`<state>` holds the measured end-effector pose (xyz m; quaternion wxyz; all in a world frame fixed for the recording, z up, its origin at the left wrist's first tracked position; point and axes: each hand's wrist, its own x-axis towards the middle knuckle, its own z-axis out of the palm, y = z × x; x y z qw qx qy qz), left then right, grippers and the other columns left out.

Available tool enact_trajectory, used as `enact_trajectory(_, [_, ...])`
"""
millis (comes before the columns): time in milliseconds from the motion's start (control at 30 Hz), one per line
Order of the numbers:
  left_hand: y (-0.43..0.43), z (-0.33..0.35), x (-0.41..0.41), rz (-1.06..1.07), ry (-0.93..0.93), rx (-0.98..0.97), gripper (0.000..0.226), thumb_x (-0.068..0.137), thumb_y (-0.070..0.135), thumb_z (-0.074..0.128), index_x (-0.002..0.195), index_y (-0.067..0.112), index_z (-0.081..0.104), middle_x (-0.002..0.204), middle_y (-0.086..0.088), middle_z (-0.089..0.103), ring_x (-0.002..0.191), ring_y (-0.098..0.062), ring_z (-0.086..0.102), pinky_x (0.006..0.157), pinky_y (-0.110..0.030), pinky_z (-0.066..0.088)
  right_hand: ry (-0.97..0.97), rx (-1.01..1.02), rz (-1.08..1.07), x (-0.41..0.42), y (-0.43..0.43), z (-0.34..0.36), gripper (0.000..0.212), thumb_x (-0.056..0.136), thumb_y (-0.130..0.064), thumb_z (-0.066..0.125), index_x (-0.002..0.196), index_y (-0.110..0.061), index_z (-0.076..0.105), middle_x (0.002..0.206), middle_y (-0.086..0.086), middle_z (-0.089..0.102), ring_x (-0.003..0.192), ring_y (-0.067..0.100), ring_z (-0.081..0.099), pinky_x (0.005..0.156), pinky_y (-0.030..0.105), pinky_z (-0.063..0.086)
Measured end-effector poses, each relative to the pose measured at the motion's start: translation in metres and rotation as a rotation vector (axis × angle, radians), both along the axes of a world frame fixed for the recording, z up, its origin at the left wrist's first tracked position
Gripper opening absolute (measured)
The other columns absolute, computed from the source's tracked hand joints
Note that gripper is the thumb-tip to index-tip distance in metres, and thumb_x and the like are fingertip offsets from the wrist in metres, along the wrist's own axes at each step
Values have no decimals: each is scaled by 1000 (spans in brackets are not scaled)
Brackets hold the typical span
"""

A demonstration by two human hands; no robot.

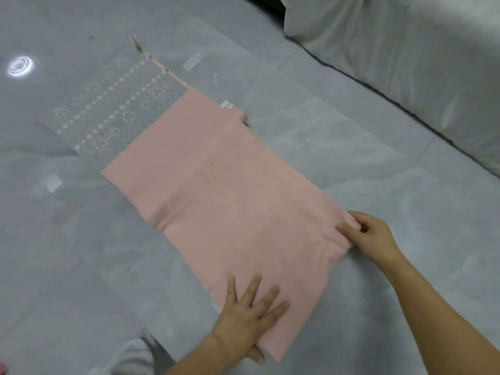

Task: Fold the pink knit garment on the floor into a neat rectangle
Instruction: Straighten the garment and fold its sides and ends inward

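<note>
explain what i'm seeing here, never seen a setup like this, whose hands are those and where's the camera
There is no machine here. A person works with bare hands, and the single picture comes from a camera worn on their head, looking forward and down. On the grey floor lies the pink knit garment, spread flat, with a grey band of hearts and dots at its far end. The left hand presses flat on the near edge, fingers spread. The right hand pinches the garment's right edge. White fabric fills the top right corner.
</note>
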<state>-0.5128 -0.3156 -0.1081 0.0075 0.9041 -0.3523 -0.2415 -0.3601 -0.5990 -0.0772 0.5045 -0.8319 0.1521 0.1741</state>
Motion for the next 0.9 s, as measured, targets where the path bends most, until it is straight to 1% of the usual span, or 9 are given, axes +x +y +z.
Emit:
enact_trajectory(133, [-7, 0, -13, 140, -112, -102, 88, 61, 66, 55, 139, 29, 38, 143, -1, 36, 130, -39, 31, 79, -71, 43, 27, -68, 57, -2, -14, -3, 4, 83, -15, 67, 83, -18, 69, 75, -7, 65, 68, 2, 58, 62, 9, 43])
enact_trajectory(233, [-11, -2, -28, 239, -156, -127, 72, 69, 57, 47, 136, 31, 43, 144, -1, 36, 131, -37, 31, 90, -71, 36, 101, -148, 124, -3, -19, -4, 21, 80, -22, 71, 66, -9, 62, 61, 2, 51, 59, 15, 43, 53, 22, 34])
enact_trajectory(333, [-15, -7, -37, 321, -166, -172, 76, 65, 60, 51, 135, 31, 44, 145, 0, 35, 133, -35, 29, 101, -60, 19, 164, -167, 155, 0, -21, 0, 21, 75, -24, 76, 61, -19, 60, 58, 1, 48, 55, 15, 42, 53, 26, 34])
enact_trajectory(400, [-19, -7, -48, 436, -118, -225, 83, 61, 65, 54, 135, 29, 44, 146, -3, 33, 133, -33, 29, 105, -54, 25, 178, -215, 192, 2, -20, 2, 17, 74, -26, 77, 67, -18, 64, 64, 1, 53, 59, 17, 47, 57, 28, 36])
enact_trajectory(533, [-36, 6, -70, 877, 23, -340, 91, 49, 63, 56, 131, 25, 47, 142, -16, 36, 125, -32, 35, 90, -44, 43, -6, -345, 218, 0, -14, 2, 15, 76, -21, 75, 84, -9, 74, 116, 0, 55, 100, 19, 55, 84, 23, 37])
enact_trajectory(633, [-60, 18, -77, 1239, 44, -514, 85, 51, 51, 55, 133, 35, 40, 142, -14, 36, 119, -32, 39, 91, -42, 45, -205, -449, 256, -2, -6, 8, 10, 81, -16, 70, 88, -10, 75, 131, 1, 54, 120, 21, 49, 95, 25, 35])
enact_trajectory(733, [-70, 28, -66, 1577, 106, -713, 101, 46, 59, 58, 139, 28, 35, 132, -11, 40, 120, -28, 38, 96, -36, 32, -347, -444, 217, 1, 4, 15, 13, 83, -15, 67, 91, -9, 74, 122, 3, 63, 115, 19, 56, 96, 26, 39])
enact_trajectory(800, [-71, 25, -63, 1656, 83, -796, 110, 44, 58, 65, 141, 18, 33, 121, -3, 40, 114, -21, 38, 95, -34, 32, -382, -399, 171, 2, 11, 18, 15, 84, -16, 66, 94, -7, 73, 110, 6, 69, 108, 19, 61, 93, 25, 42])
enact_trajectory(900, [-75, 22, -69, 1713, 152, -866, 107, 49, 38, 80, 141, 26, 25, 110, 11, 44, 108, -14, 46, 97, -31, 37, -359, -354, 185, 1, 12, 14, 17, 87, -24, 62, 93, -11, 71, 94, 4, 72, 90, 17, 64, 77, 19, 44])
